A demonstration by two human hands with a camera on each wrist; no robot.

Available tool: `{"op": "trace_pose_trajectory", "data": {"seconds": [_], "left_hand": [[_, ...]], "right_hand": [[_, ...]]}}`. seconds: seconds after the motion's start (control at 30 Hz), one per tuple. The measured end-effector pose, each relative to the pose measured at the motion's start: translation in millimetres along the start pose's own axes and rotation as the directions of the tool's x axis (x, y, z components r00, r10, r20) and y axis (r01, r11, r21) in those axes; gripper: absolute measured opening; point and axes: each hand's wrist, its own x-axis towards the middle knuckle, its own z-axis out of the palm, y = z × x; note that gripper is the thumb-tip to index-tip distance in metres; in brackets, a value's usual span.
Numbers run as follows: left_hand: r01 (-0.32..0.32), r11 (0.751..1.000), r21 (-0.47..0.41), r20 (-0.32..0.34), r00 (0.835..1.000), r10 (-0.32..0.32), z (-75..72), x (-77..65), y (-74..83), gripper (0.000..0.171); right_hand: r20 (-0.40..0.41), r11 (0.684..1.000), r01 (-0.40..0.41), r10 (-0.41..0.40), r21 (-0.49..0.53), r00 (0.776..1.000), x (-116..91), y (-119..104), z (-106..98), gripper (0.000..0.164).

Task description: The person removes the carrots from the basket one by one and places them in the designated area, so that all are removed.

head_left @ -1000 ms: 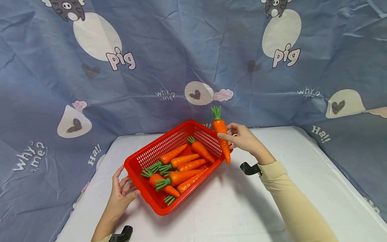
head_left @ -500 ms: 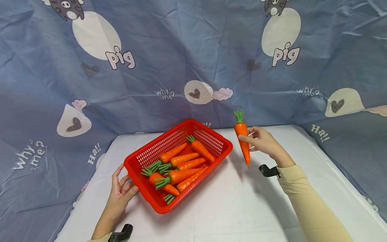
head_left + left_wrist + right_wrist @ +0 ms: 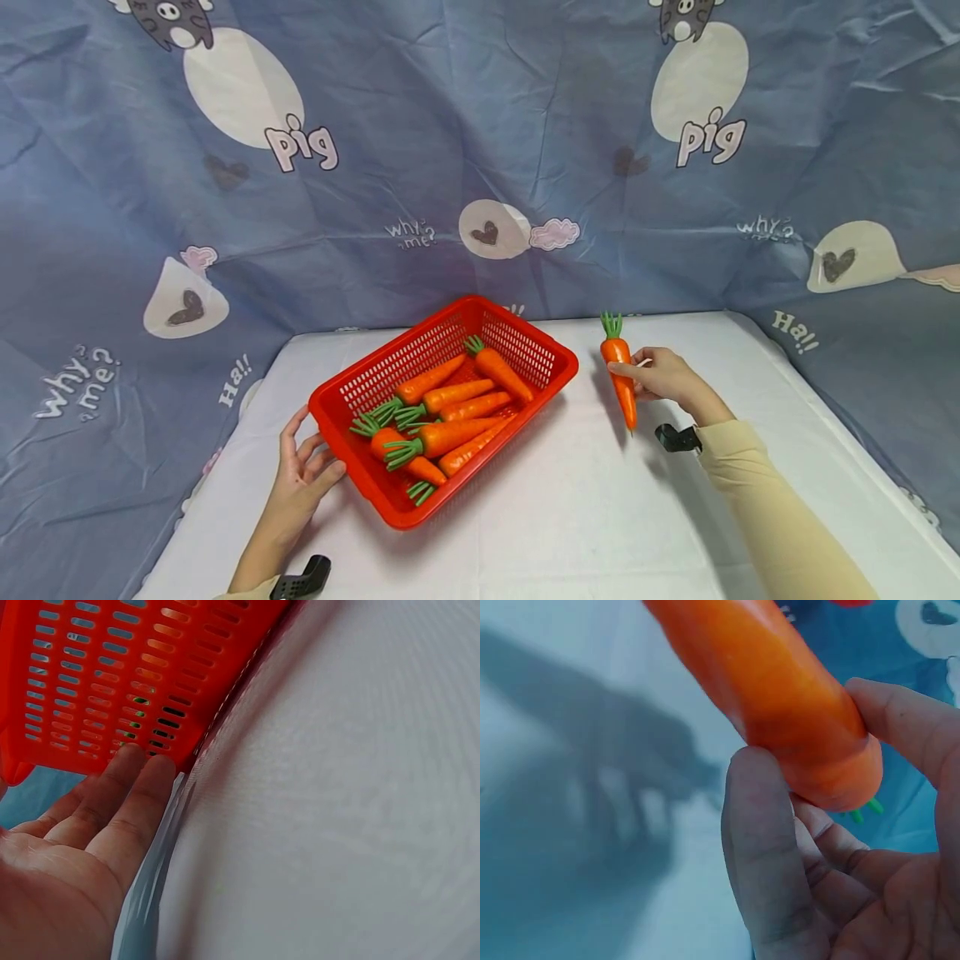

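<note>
1. Pinching a carrot (image 3: 619, 375) right of centre, the right hand (image 3: 666, 375) is clamping it between thumb and fingers.
2. At lower left, the left hand (image 3: 300, 483) is touching the red basket (image 3: 358, 479), fingers apart.
3. Mid-frame, more carrots (image 3: 454, 436) are lying inside it.
</note>
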Motion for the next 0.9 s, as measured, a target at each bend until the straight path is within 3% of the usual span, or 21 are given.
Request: {"op": "trace_pose_trajectory", "data": {"seconds": [0.37,0.73,0.9], "left_hand": [[-0.005,1.000,-0.006,0.010,1.000,0.005,-0.8,0.7,-1.2,0.101],[-0.011,1.000,-0.010,0.014,1.000,0.011,-0.9,0.5,-0.3,0.101],[-0.011,1.000,-0.007,0.013,1.000,0.011,-1.2,1.3,-1.0,0.102]], "right_hand": [[0.029,0.993,-0.077,0.080,-0.087,0.996,11,18,7,0.057],[0.021,0.961,-0.101,0.110,-0.256,0.994,19,22,16,0.056],[0.022,0.958,-0.089,0.099,-0.272,0.995,23,22,18,0.054]]}}
